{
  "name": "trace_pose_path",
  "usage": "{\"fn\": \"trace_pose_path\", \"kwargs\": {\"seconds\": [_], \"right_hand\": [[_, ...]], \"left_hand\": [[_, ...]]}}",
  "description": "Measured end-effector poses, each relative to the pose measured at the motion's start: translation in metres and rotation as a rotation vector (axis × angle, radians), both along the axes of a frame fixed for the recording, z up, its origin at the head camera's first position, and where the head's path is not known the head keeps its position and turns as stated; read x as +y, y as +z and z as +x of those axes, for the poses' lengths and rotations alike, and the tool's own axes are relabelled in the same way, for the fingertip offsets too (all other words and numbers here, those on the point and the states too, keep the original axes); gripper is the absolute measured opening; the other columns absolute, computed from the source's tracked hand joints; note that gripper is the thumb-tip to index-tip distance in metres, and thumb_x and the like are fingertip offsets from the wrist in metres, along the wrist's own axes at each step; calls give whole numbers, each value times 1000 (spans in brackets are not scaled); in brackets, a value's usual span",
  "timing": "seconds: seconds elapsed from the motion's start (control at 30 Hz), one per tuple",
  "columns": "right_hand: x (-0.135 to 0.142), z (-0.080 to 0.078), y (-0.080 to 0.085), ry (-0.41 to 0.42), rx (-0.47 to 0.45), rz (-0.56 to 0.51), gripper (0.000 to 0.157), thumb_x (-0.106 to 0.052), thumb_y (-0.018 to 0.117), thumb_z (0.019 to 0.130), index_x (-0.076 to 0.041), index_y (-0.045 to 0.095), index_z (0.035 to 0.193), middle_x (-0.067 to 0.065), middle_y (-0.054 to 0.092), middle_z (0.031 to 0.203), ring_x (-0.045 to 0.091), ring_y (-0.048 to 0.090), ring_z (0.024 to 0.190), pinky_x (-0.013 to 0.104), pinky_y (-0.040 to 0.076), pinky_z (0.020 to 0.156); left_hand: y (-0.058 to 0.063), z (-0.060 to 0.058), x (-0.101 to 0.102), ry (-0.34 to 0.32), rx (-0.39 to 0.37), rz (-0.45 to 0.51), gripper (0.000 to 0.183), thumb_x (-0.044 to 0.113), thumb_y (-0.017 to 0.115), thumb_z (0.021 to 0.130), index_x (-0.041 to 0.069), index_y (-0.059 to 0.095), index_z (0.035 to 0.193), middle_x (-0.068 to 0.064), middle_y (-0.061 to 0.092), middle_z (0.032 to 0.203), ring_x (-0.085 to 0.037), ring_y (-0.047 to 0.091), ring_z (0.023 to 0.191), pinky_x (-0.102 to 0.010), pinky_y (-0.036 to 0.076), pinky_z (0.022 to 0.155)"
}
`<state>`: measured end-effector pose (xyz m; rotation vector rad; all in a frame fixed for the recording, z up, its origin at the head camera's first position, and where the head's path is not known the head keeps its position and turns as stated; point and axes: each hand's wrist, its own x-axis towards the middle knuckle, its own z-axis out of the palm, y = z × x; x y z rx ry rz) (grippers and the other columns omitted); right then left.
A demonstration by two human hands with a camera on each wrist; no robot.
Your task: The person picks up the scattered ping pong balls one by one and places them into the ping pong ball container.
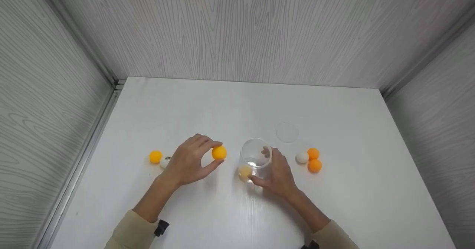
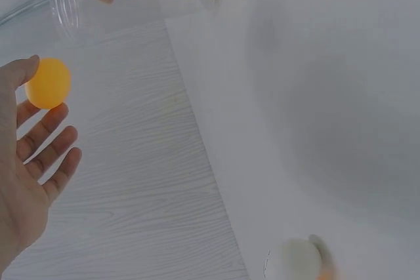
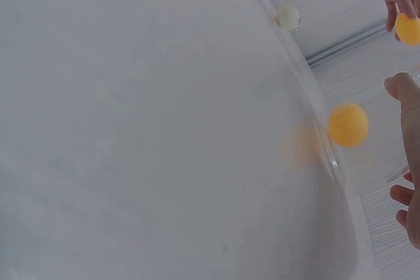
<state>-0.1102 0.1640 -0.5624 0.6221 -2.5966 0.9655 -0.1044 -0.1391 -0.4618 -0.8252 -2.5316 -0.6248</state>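
Note:
My left hand (image 1: 189,161) pinches an orange ping-pong ball (image 1: 219,152) between thumb and fingertips, just left of a clear jar (image 1: 256,154). In the left wrist view that ball (image 2: 48,83) sits against the thumb while the other fingers spread below it. My right hand (image 1: 280,176) grips the jar from its right side, thumb on the near side and fingers round the far side. The jar stands upright and uncovered on the table. Inside, a second orange ball (image 1: 245,172) rests at the bottom, seen through the wall.
A clear round lid (image 1: 287,132) lies behind the jar to the right. Right of the right hand, a white ball (image 1: 302,157) touches two orange balls (image 1: 314,160). Left of the left hand are an orange ball (image 1: 155,157) and a partly hidden white ball (image 1: 164,162). Wood-grain panels (image 1: 237,30) enclose the white table.

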Motion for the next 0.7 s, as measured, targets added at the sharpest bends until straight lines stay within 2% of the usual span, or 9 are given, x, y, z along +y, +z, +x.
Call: {"fn": "trace_pose_path", "kwargs": {"seconds": [0.17,0.33,0.7], "right_hand": [[2,2,3,-13,-36,-22,90,-46,92,73,-1,50,139,17,67,129,34,63,116,54,55,104],[0,2,4,-29,-69,-14,91,-47,92,73,-3,49,139,14,66,128,32,63,114,53,55,103],[-4,0,3,-6,-10,3,89,-44,92,73,-1,50,138,16,67,125,34,64,109,52,57,98]], "left_hand": [[2,-4,10,-41,-18,8,38,35,83,90,16,74,121,0,75,108,-18,68,102,-32,62,92],[4,-5,16,-67,-4,16,37,34,84,90,15,74,120,0,75,106,-18,68,101,-32,61,90],[7,-8,24,-91,21,15,37,35,83,91,15,74,121,0,75,107,-18,68,101,-31,62,89]]}}
